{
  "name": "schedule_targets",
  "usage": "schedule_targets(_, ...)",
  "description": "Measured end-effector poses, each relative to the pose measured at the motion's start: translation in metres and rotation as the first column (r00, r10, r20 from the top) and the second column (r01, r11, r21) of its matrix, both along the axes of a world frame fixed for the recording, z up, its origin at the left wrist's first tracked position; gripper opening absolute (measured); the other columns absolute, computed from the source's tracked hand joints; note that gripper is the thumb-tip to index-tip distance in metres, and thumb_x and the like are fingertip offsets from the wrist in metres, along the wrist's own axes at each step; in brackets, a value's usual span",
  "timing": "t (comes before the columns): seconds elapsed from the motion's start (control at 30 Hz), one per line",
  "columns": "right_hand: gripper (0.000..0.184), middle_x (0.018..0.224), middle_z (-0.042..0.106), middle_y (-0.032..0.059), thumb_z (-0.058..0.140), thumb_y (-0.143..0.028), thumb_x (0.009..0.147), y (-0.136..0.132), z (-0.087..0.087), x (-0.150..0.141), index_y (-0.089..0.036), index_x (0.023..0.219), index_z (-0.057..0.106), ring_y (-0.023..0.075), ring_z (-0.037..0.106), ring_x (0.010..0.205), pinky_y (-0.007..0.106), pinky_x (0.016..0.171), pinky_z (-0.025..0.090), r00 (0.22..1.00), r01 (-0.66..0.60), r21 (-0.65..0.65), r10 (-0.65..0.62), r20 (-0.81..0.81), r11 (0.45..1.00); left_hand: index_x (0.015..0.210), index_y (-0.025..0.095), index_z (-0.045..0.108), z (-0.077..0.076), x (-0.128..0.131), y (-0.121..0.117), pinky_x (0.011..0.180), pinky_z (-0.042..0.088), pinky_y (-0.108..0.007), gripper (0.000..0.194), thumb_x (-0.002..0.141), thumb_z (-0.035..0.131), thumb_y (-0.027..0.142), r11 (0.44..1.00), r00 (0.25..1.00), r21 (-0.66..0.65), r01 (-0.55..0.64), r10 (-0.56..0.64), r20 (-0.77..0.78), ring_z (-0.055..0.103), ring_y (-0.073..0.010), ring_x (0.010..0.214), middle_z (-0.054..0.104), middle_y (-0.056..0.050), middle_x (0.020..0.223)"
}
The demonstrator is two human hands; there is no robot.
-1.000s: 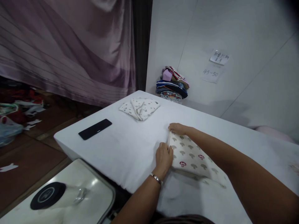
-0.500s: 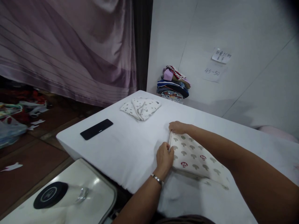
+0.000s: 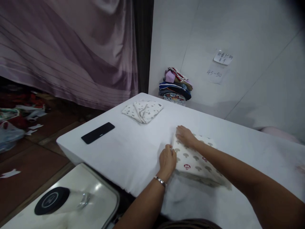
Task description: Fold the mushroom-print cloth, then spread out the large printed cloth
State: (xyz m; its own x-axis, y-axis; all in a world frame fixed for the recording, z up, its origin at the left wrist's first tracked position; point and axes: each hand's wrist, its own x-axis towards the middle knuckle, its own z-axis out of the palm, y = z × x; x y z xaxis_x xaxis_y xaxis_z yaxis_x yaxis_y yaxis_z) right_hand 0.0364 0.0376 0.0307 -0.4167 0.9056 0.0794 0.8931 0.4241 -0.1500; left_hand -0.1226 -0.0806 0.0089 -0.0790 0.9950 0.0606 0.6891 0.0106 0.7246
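A folded cream cloth (image 3: 190, 160) printed with grey-brown mushrooms and a few red ones lies on the white-covered table. Its near edge shows several soft layers. My left hand (image 3: 167, 159), with a metal band at the wrist, pinches the cloth's left edge between thumb and curled fingers. Across the cloth's far left corner rests my right hand (image 3: 186, 136), palm down, its fingers stretched out and pressing on the fabric. My right forearm hides part of the cloth's right side. Farther back on the table is a second folded white cloth (image 3: 150, 111) with small dark prints.
A black phone (image 3: 98, 133) lies at the table's left. A pile of folded clothes (image 3: 175, 87) stands by the wall behind. At lower left, a cream surface (image 3: 95, 203) holds a dark-topped round object (image 3: 51, 200). Paper notes (image 3: 222, 58) hang on the wall.
My right hand has let go of the far left corner and moved slightly right, now flat on the cloth. My left hand keeps its pinch on the edge.
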Motion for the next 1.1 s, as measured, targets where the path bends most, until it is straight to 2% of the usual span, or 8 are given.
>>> schedule_targets(0.17, 0.051, 0.147, 0.033, 0.0182, 0.043, -0.038, 0.092, -0.039, -0.011, -0.023, -0.013, 0.136, 0.041, 0.0316, 0.024, 0.138, 0.054, 0.108, 0.023, 0.998, 0.059, -0.056, -0.059, -0.01, 0.997, 0.106, 0.02, 0.05, 0.0, 0.0, 0.004, 0.073, 0.041, -0.028, 0.02, 0.09, 0.04, 0.022, 1.0, 1.0, -0.001, 0.014, -0.014, -0.01, 0.063, -0.0186, 0.085, 0.068, -0.005, 0.087)
schedule_targets(0.53, 0.042, 0.147, 0.035, 0.0138, 0.038, -0.031, 0.094, -0.087, 0.003, -0.041, -0.018, 0.134, 0.043, 0.0279, 0.023, 0.138, 0.055, 0.109, 0.023, 0.984, 0.027, -0.067, -0.038, -0.174, 0.997, 0.103, 0.02, 0.05, 0.007, -0.006, 0.013, 0.062, 0.037, -0.029, 0.02, 0.093, 0.037, 0.031, 0.998, 0.993, -0.034, 0.044, -0.048, -0.11, 0.065, -0.023, 0.082, 0.07, -0.007, 0.089)
schedule_targets(0.63, 0.044, 0.148, 0.033, 0.0106, 0.039, -0.032, 0.094, -0.101, 0.014, -0.026, -0.02, 0.136, 0.041, 0.0256, 0.021, 0.14, 0.053, 0.111, 0.02, 0.965, 0.055, -0.073, -0.072, -0.251, 0.996, 0.103, 0.02, 0.051, 0.011, -0.006, 0.012, 0.064, 0.039, -0.029, 0.021, 0.092, 0.036, 0.029, 0.999, 0.991, -0.034, 0.036, -0.04, -0.129, 0.065, -0.0231, 0.082, 0.069, -0.008, 0.091)
schedule_targets(0.77, 0.047, 0.149, 0.032, 0.0109, 0.042, -0.03, 0.092, -0.123, 0.028, 0.033, -0.019, 0.138, 0.042, 0.0259, 0.02, 0.14, 0.053, 0.113, 0.014, 0.923, 0.241, -0.069, -0.25, -0.291, 0.968, 0.103, 0.02, 0.053, 0.018, -0.007, 0.011, 0.067, 0.042, -0.031, 0.023, 0.092, 0.035, 0.028, 0.995, 0.983, -0.084, 0.045, -0.059, -0.172, 0.064, -0.0234, 0.085, 0.069, -0.008, 0.095)
schedule_targets(0.87, 0.046, 0.147, 0.036, 0.0109, 0.046, -0.026, 0.089, -0.139, 0.025, 0.087, -0.017, 0.134, 0.048, 0.0255, 0.023, 0.139, 0.048, 0.113, 0.018, 0.805, 0.449, -0.106, -0.453, -0.383, 0.887, 0.104, 0.017, 0.056, 0.026, -0.005, 0.009, 0.076, 0.045, -0.033, 0.024, 0.089, 0.04, 0.027, 0.997, 0.967, -0.002, 0.08, -0.078, -0.243, 0.061, -0.0249, 0.095, 0.066, -0.01, 0.103)
schedule_targets(0.93, 0.049, 0.147, 0.036, 0.0084, 0.05, -0.027, 0.087, -0.146, 0.018, 0.115, -0.019, 0.135, 0.047, 0.0233, 0.025, 0.138, 0.042, 0.113, 0.022, 0.652, 0.561, -0.197, -0.576, -0.493, 0.804, 0.107, 0.014, 0.057, 0.032, 0.001, 0.008, 0.086, 0.044, -0.036, 0.027, 0.089, 0.041, 0.026, 0.979, 0.951, 0.157, 0.129, -0.077, -0.3, 0.057, -0.0253, 0.104, 0.063, -0.012, 0.11)
schedule_targets(1.03, 0.055, 0.139, 0.045, 0.0164, 0.046, -0.031, 0.089, -0.152, 0.006, 0.138, -0.012, 0.14, 0.038, 0.0263, 0.049, 0.123, 0.042, 0.1, 0.04, 0.503, 0.626, -0.331, -0.69, -0.52, 0.706, 0.118, 0.014, 0.054, 0.037, 0.015, 0.01, 0.101, 0.037, -0.039, 0.034, 0.091, 0.038, 0.027, 0.905, 0.915, 0.326, 0.273, -0.14, -0.378, 0.046, -0.0245, 0.123, 0.054, -0.012, 0.129)
schedule_targets(1.1, 0.059, 0.129, 0.055, 0.0201, 0.045, -0.038, 0.09, -0.152, 0.0, 0.143, -0.01, 0.141, 0.037, 0.0278, 0.06, 0.106, 0.043, 0.087, 0.049, 0.441, 0.628, -0.409, -0.736, -0.514, 0.662, 0.125, 0.013, 0.05, 0.033, 0.024, 0.015, 0.107, 0.031, -0.042, 0.039, 0.092, 0.038, 0.03, 0.892, 0.867, 0.277, 0.357, -0.205, -0.455, 0.035, -0.0261, 0.133, 0.045, -0.014, 0.14)
